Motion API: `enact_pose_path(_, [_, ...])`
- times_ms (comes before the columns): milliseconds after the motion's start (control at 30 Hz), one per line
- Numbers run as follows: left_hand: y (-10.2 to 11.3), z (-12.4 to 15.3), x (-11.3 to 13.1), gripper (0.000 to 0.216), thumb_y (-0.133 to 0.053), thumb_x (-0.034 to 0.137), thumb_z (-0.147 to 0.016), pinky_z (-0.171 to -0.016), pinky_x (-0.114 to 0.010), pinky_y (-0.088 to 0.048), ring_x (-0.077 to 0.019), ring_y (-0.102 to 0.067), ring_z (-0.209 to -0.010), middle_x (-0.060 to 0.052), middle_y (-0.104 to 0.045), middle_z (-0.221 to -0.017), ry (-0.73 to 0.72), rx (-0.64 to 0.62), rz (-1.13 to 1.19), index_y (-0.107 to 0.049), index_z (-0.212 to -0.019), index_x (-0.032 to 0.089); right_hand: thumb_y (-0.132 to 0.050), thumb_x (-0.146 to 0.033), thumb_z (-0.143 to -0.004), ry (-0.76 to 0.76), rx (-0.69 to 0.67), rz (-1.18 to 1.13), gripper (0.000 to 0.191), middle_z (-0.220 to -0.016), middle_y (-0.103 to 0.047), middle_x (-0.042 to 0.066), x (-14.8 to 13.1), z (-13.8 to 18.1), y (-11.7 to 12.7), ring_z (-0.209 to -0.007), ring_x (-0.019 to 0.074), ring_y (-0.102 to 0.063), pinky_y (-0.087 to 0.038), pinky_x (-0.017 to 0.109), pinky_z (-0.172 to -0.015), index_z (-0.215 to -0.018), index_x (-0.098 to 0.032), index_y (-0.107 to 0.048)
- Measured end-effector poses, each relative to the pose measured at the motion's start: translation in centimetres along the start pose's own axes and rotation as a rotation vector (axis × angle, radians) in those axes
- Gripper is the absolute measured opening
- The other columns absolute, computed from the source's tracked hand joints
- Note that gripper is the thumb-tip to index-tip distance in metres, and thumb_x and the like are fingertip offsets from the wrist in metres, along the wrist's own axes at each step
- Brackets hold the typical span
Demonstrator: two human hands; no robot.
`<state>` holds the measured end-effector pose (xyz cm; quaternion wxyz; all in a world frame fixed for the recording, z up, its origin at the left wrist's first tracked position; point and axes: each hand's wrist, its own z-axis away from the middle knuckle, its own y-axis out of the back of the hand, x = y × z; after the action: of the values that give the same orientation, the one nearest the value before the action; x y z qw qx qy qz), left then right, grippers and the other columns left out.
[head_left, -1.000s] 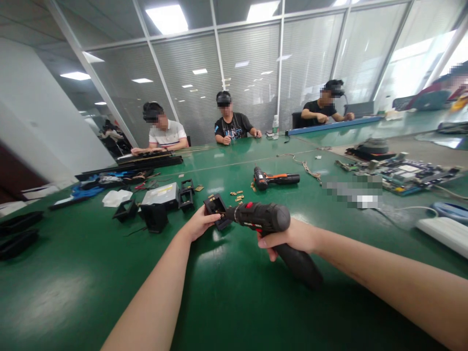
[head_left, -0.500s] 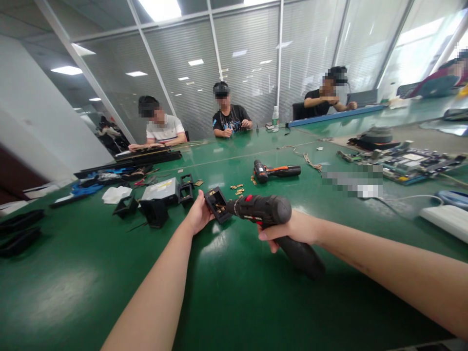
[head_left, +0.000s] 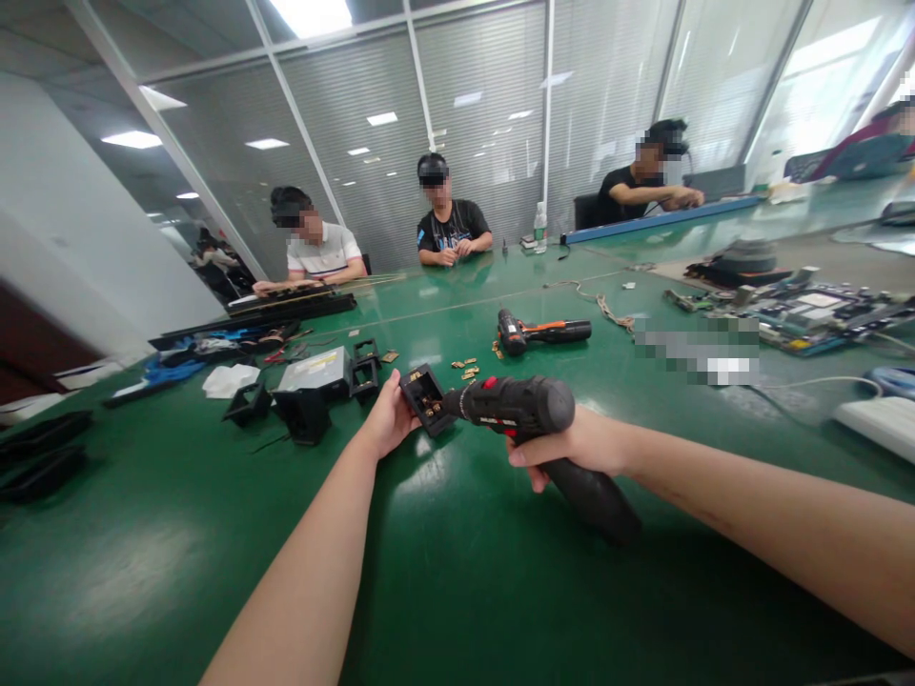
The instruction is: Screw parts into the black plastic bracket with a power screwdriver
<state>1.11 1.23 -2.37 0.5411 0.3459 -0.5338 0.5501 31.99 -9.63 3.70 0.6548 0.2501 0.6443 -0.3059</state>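
Observation:
My left hand (head_left: 391, 417) grips the left side of a small black box (head_left: 416, 389), tilted with its open face toward me. Small brass-coloured pieces (head_left: 432, 410) show inside it. In my right hand (head_left: 558, 448) is a black cordless drill (head_left: 518, 405) with red accents, its fingers wrapped round the handle. The drill's chuck points left at the box's right wall; the bit's tip is hidden, so I cannot tell whether it touches anything. Several loose brass pieces (head_left: 468, 372) lie on the green table just beyond the box.
A second drill (head_left: 543, 333), black and orange, lies behind the brass pieces. More black boxes (head_left: 304, 416) and a silver metal case (head_left: 315, 373) stand to the left. Circuit boards (head_left: 807, 310) and a cable (head_left: 607, 312) lie on the right. Co-workers (head_left: 454, 224) sit across the green table (head_left: 235, 553).
My hands, the box and the drill hold almost the same position. Across the table, the co-worker at the right has lowered their hands, and the middle one has brought theirs together.

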Motion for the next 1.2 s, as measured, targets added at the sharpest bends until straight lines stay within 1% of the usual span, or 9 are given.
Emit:
enact_pose_path(167, [-0.17,0.09,0.17,0.075,-0.039,0.076,-0.102,-0.100,-0.041,-0.058,-0.0319,-0.071,-0.124,-0.016,-0.077,-0.133,-0.002,0.006,0.005,-0.068,-0.138,0.017,-0.082,-0.023,-0.074,0.010,-0.006,0.028,0.045,-0.062,-0.068,-0.005,-0.06,0.00,-0.19,-0.052,0.0181,-0.069,-0.055,0.027,-0.053,-0.116,-0.016,-0.067])
enact_pose_path(300, [-0.14,0.06,0.18,0.075,-0.039,0.075,-0.103,-0.096,-0.039,-0.058,-0.0314,-0.073,-0.121,-0.016,-0.078,-0.130,-0.002,-0.007,0.005,-0.069,-0.138,0.017,-0.085,-0.019,-0.076,0.011,0.003,0.061,0.054,-0.073,-0.069,-0.004,-0.20,0.14,-0.42,-0.056,0.0167,-0.071,-0.056,0.025,-0.055,-0.126,-0.018,-0.065])
enact_pose_path(467, [0.14,-0.15,-0.07,0.074,-0.043,0.078,-0.101,-0.100,-0.040,-0.057,-0.0325,-0.072,-0.122,-0.015,-0.079,-0.126,-0.010,-0.026,0.015,-0.071,-0.133,0.017,-0.086,-0.020,-0.079,-0.003,-0.007,0.117,0.065,-0.078,-0.069,-0.004,-0.51,0.37,-0.76,-0.059,0.0175,-0.073,-0.057,0.026,-0.054,-0.140,-0.020,-0.061])
enact_pose_path(533, [0.21,-0.25,-0.16,0.073,-0.045,0.077,-0.100,-0.101,-0.041,-0.057,-0.0325,-0.072,-0.122,-0.015,-0.079,-0.126,-0.018,-0.031,0.021,-0.071,-0.134,0.018,-0.086,-0.021,-0.079,-0.004,-0.004,0.136,0.061,-0.079,-0.069,-0.003,-0.56,0.43,-0.85,-0.059,0.0176,-0.073,-0.057,0.026,-0.055,-0.136,-0.019,-0.063])
enact_pose_path(667, [0.12,-0.25,-0.22,0.074,-0.045,0.077,-0.100,-0.103,-0.043,-0.056,-0.0334,-0.072,-0.124,-0.016,-0.079,-0.127,-0.024,-0.034,0.027,-0.070,-0.137,0.018,-0.086,-0.024,-0.079,-0.006,0.003,0.159,0.042,-0.074,-0.069,-0.003,-0.44,0.45,-0.89,-0.059,0.0174,-0.072,-0.056,0.026,-0.056,-0.116,-0.018,-0.068])
enact_pose_path(867, [-0.25,0.07,-0.04,0.073,-0.044,0.077,-0.101,-0.107,-0.044,-0.054,-0.0339,-0.070,-0.128,-0.015,-0.079,-0.129,-0.013,-0.028,0.041,-0.071,-0.134,0.018,-0.086,-0.027,-0.077,-0.006,-0.003,0.179,0.025,-0.072,-0.068,-0.001,-0.16,0.30,-0.88,-0.059,0.0161,-0.071,-0.054,0.025,-0.056,-0.090,-0.017,-0.067])
enact_pose_path(967, [-0.26,0.04,-0.06,0.069,-0.047,0.074,-0.101,-0.106,-0.043,-0.055,-0.0332,-0.071,-0.126,-0.015,-0.079,-0.127,-0.013,0.002,0.055,-0.071,-0.132,0.018,-0.086,-0.028,-0.077,-0.009,-0.002,0.181,0.027,-0.071,-0.066,-0.002,-0.12,0.27,-0.90,-0.058,0.0163,-0.070,-0.054,0.025,-0.055,-0.091,-0.017,-0.066])
enact_pose_path(1100, [-0.08,-0.12,-0.18,0.068,-0.051,0.075,-0.099,-0.106,-0.043,-0.055,-0.0335,-0.072,-0.125,-0.015,-0.080,-0.125,-0.018,-0.017,0.065,-0.073,-0.127,0.018,-0.086,-0.029,-0.077,-0.019,0.002,0.171,0.032,-0.075,-0.067,-0.001,-0.23,0.31,-0.92,-0.059,0.0166,-0.070,-0.055,0.025,-0.055,-0.101,-0.017,-0.068])
enact_pose_path(1200, [-0.04,-0.15,-0.17,0.066,-0.050,0.074,-0.100,-0.106,-0.043,-0.055,-0.0331,-0.072,-0.125,-0.015,-0.079,-0.126,-0.016,-0.014,0.068,-0.074,-0.126,0.019,-0.086,-0.028,-0.077,-0.026,-0.001,0.168,0.032,-0.076,-0.068,-0.001,-0.35,0.33,-0.93,-0.059,0.0167,-0.071,-0.056,0.026,-0.055,-0.100,-0.017,-0.067])
